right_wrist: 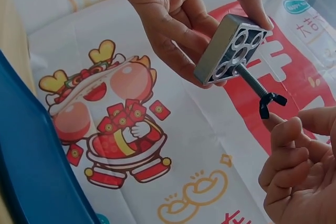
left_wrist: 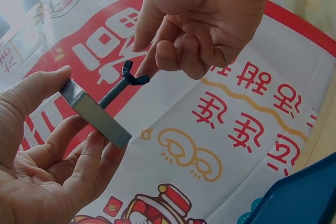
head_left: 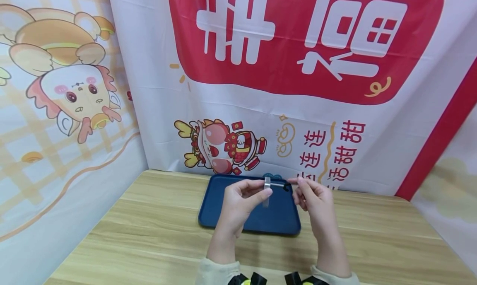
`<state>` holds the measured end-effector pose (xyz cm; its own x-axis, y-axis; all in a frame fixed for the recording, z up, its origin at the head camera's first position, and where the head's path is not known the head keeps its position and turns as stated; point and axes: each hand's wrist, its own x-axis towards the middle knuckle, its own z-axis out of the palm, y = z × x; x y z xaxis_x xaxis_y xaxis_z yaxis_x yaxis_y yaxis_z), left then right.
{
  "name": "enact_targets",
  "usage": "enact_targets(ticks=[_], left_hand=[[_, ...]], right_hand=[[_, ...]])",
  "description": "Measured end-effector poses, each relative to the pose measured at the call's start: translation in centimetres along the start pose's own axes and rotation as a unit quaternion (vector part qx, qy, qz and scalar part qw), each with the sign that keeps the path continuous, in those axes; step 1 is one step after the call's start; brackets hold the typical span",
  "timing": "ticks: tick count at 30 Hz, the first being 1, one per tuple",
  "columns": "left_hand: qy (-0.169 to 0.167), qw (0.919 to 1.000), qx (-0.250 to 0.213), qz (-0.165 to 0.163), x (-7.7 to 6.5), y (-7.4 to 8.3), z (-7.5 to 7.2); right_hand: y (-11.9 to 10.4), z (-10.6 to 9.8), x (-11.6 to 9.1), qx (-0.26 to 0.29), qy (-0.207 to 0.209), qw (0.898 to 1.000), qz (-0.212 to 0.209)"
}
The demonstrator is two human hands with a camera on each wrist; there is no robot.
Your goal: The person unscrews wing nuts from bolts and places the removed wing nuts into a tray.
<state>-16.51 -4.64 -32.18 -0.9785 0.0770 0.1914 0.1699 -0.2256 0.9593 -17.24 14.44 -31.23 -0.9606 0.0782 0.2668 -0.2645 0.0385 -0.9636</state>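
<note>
My left hand (head_left: 238, 202) grips a small silver metal block (left_wrist: 100, 114) by its edges, thumb on one side and fingers on the other. In the right wrist view the block's face shows several round holes and hollow pockets. A threaded bolt (right_wrist: 253, 81) stands out from the middle of that face, and a black wing nut (right_wrist: 269, 103) sits at its far end. My right hand (head_left: 314, 196) is at the wing nut, its extended index fingertip against one wing. The right thumb stands apart from the nut, and the other fingers are loosely bent.
Below the hands, a dark blue tray (head_left: 257, 225) lies on the wood-grain table (head_left: 156, 227). A white and red printed cloth (head_left: 152, 90) hangs behind the table's back edge, and another printed cloth (head_left: 126, 194) hangs at the left.
</note>
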Motion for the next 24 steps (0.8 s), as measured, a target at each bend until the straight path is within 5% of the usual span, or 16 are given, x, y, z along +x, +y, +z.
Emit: enact_targets(ticks=[9,24], left_hand=[[-0.002,0.9999,0.001,0.011,0.04,-0.12,0.02],[0.002,1.0,0.008,0.001,-0.05,-0.01,-0.01]], right_hand=[[-0.16,0.57,0.03,0.047,-0.014,0.997,0.062],[-0.19,0.12,-0.02,0.067,-0.054,0.996,0.037]])
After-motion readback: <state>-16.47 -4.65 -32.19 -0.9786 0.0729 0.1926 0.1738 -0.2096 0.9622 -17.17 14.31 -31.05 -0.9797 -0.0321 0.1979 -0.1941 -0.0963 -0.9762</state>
